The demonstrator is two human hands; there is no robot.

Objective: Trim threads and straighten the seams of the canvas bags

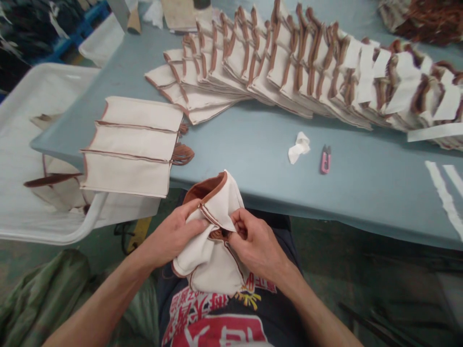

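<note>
Over my lap I hold a cream fabric bag (217, 270) with brown edging and a brown lining that shows at its opening. My left hand (181, 229) is closed on its left side, thumb pressed along a brown-edged seam. On the other side my right hand (253, 236) pinches the fabric beside a dark gap in the middle, where a bit of brown material shows. The fingertips of my right hand are partly hidden by the cloth. Just beyond, a flat stack of similar cream pieces (133, 140) with brown cords lies at the table's left edge.
A long overlapping row of cream bags (238, 62) crosses the blue-covered table (246, 149). Pink thread snips (326, 160) and a crumpled white scrap (299, 147) lie nearer me. White strips (444, 197) are at right. A white bin (65, 231) with bags stands at left.
</note>
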